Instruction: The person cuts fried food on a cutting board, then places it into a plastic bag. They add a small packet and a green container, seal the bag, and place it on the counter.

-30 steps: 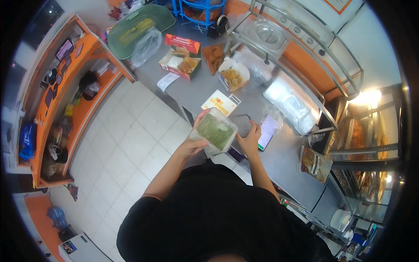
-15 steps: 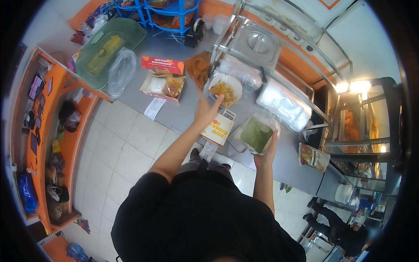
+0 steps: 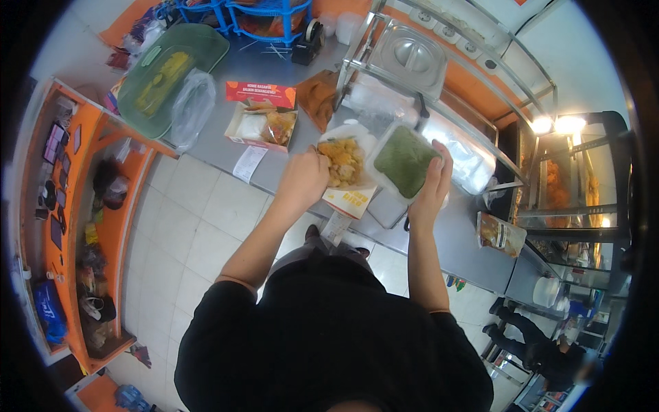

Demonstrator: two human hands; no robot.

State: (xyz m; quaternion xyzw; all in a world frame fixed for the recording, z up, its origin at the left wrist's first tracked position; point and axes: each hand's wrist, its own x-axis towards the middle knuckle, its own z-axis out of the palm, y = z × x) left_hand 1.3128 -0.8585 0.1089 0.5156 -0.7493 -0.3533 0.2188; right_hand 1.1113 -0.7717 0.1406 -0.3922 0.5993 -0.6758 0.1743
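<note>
One tub (image 3: 384, 180) in the right fingers (image 3: 445, 165), beside one open food box (image 3: 355, 130).
The left fingers (image 3: 317, 163) bunch at the box's left edge; I can't tell if they pinch food (image 3: 345, 166). Held by its right side above the worktop (image 3: 453, 240), the squarish tub shows green stuff (image 3: 410, 159), maybe flakes.

The counter (image 3: 470, 248) looks satiny metal, the tub (image 3: 376, 173) smooth plastic.
</note>
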